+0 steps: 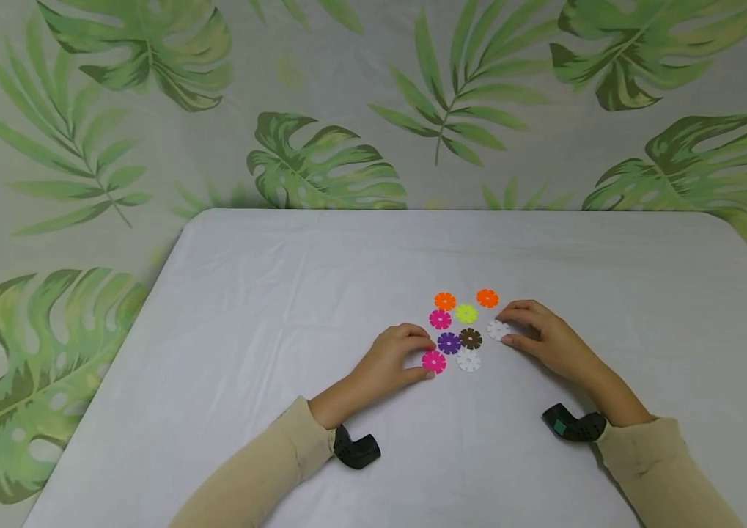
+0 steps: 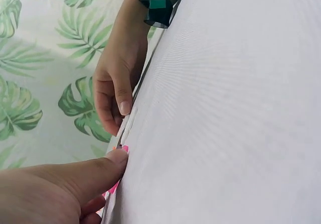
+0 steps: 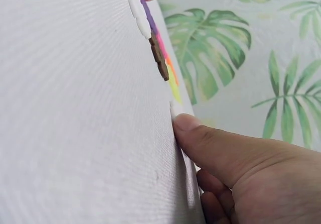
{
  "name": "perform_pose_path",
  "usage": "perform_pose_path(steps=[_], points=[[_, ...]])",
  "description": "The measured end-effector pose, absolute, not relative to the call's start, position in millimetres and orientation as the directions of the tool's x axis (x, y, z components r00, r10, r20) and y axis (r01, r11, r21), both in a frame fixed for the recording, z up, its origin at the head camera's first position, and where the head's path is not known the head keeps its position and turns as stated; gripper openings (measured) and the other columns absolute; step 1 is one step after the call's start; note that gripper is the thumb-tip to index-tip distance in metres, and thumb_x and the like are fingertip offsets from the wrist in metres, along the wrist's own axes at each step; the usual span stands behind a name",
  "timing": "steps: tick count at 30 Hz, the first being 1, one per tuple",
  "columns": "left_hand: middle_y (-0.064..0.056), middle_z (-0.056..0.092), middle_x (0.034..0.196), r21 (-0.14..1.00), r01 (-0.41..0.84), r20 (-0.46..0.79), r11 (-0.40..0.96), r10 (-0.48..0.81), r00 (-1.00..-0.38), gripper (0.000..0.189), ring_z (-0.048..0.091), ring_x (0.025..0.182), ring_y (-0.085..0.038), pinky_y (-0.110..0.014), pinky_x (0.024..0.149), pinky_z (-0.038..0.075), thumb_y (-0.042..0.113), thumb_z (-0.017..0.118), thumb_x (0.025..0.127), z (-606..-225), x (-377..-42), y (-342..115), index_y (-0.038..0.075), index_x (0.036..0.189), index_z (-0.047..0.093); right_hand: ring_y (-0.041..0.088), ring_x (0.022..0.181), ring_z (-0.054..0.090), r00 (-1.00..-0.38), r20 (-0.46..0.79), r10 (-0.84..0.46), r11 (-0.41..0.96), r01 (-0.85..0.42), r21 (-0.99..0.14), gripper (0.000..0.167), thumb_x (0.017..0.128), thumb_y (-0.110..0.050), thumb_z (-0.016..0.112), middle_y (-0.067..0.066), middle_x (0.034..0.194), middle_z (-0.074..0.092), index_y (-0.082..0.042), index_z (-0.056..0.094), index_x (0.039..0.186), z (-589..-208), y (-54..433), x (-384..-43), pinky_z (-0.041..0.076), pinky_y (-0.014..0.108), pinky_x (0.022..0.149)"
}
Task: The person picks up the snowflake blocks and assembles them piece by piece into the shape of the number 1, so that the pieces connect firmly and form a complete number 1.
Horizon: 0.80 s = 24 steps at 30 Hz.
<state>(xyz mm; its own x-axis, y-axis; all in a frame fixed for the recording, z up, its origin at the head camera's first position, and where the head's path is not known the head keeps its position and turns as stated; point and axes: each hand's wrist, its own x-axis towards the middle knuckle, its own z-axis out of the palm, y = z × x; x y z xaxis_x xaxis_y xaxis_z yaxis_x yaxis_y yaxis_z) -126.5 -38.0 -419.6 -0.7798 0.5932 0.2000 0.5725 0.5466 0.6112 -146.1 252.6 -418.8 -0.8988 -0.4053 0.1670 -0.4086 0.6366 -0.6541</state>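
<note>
A small group of flat, notched plastic snowflake discs lies on the white table. My left hand pinches a pink disc by its edge at the near left of the group, thumb and fingers on either side. At the right side, my right hand grips a white disc between thumb and fingers; in the right wrist view its thumb covers part of that disc. Between the hands sit a purple disc, a brown disc and a second white disc.
Farther back are two orange discs, a yellow disc and another pink disc. The white tablecloth reaches to a leaf-patterned backdrop behind the table. Black wrist devices are at both sleeves.
</note>
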Motion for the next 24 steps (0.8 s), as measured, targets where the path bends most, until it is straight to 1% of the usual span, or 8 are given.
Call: perform_pose_path(steps=[6, 9, 11, 13, 15, 17, 20, 24], points=[[-0.002, 0.054, 0.107, 0.590, 0.572, 0.200, 0.570, 0.583, -0.788, 0.029, 0.047, 0.098, -0.018, -0.030, 0.088, 0.035, 0.026, 0.074, 0.075, -418.5, -126.7, -35.2, 0.009, 0.097, 0.065, 0.028, 0.111, 0.044, -0.922, 0.132, -0.364, 0.639, -0.350, -0.685, 0.030, 0.081, -0.016, 0.068, 0.010, 0.113, 0.053, -0.007, 0.056, 0.108, -415.7, 249.3, -144.9, 0.032, 0.047, 0.093], [-0.003, 0.055, 0.105, 0.596, 0.559, 0.189, 0.576, 0.576, -0.795, 0.031, 0.047, 0.097, -0.018, -0.030, 0.088, 0.035, 0.027, 0.074, 0.075, -416.5, -126.0, -35.0, 0.009, 0.097, 0.063, 0.025, 0.106, 0.048, -0.932, 0.131, -0.339, 0.643, -0.331, -0.691, 0.029, 0.082, -0.016, 0.067, 0.008, 0.108, 0.056, -0.007, 0.056, 0.106, -414.4, 247.5, -143.6, 0.035, 0.045, 0.091], [-0.002, 0.057, 0.103, 0.607, 0.549, 0.183, 0.575, 0.571, -0.800, 0.032, 0.048, 0.096, -0.016, -0.029, 0.087, 0.036, 0.027, 0.074, 0.075, -414.6, -125.1, -34.9, 0.008, 0.099, 0.063, 0.022, 0.101, 0.050, -0.937, 0.149, -0.317, 0.652, -0.330, -0.682, 0.025, 0.082, -0.015, 0.067, 0.006, 0.103, 0.058, -0.007, 0.057, 0.104, -413.8, 247.1, -142.5, 0.039, 0.036, 0.089], [0.001, 0.059, 0.100, 0.622, 0.543, 0.186, 0.564, 0.567, -0.802, 0.034, 0.050, 0.093, -0.013, -0.028, 0.087, 0.037, 0.027, 0.073, 0.076, -412.9, -124.5, -34.7, 0.008, 0.102, 0.062, 0.019, 0.093, 0.052, -0.942, 0.171, -0.289, 0.652, -0.324, -0.685, 0.022, 0.083, -0.014, 0.066, 0.004, 0.098, 0.060, -0.008, 0.058, 0.102, -413.4, 246.6, -141.7, 0.042, 0.024, 0.083], [0.003, 0.061, 0.095, 0.642, 0.543, 0.197, 0.541, 0.568, -0.799, 0.033, 0.052, 0.089, -0.009, -0.026, 0.085, 0.039, 0.026, 0.072, 0.077, -411.6, -124.3, -34.4, 0.008, 0.103, 0.062, 0.017, 0.087, 0.053, -0.946, 0.188, -0.262, 0.654, -0.318, -0.687, 0.020, 0.082, -0.011, 0.066, 0.004, 0.093, 0.060, -0.008, 0.059, 0.101, -411.5, 245.9, -141.2, 0.042, 0.015, 0.076], [0.003, 0.063, 0.092, 0.654, 0.555, 0.225, 0.514, 0.568, -0.792, 0.032, 0.054, 0.085, -0.006, -0.025, 0.084, 0.039, 0.023, 0.072, 0.077, -409.5, -124.5, -34.0, 0.007, 0.103, 0.062, 0.016, 0.082, 0.054, -0.949, 0.201, -0.244, 0.646, -0.313, -0.696, 0.019, 0.082, -0.009, 0.066, 0.004, 0.091, 0.060, -0.008, 0.059, 0.100, -408.8, 245.5, -140.9, 0.041, 0.009, 0.071], [0.001, 0.064, 0.089, 0.665, 0.575, 0.277, 0.477, 0.557, -0.783, 0.031, 0.057, 0.082, -0.008, -0.023, 0.080, 0.042, 0.018, 0.073, 0.076, -404.1, -124.3, -34.2, 0.005, 0.102, 0.062, 0.014, 0.080, 0.056, -0.947, 0.215, -0.238, 0.635, -0.319, -0.703, 0.017, 0.082, -0.008, 0.066, 0.005, 0.090, 0.061, -0.007, 0.060, 0.098, -402.7, 244.9, -141.2, 0.043, 0.010, 0.068], [-0.001, 0.065, 0.091, 0.641, 0.599, 0.329, 0.481, 0.533, -0.780, 0.033, 0.058, 0.083, -0.011, -0.025, 0.080, 0.042, 0.019, 0.073, 0.076, -393.2, -124.6, -36.2, 0.004, 0.103, 0.063, 0.010, 0.077, 0.057, -0.943, 0.232, -0.239, 0.605, -0.331, -0.724, 0.019, 0.082, -0.011, 0.066, 0.004, 0.088, 0.061, -0.005, 0.060, 0.099, -391.8, 243.4, -140.4, 0.043, 0.013, 0.068]])
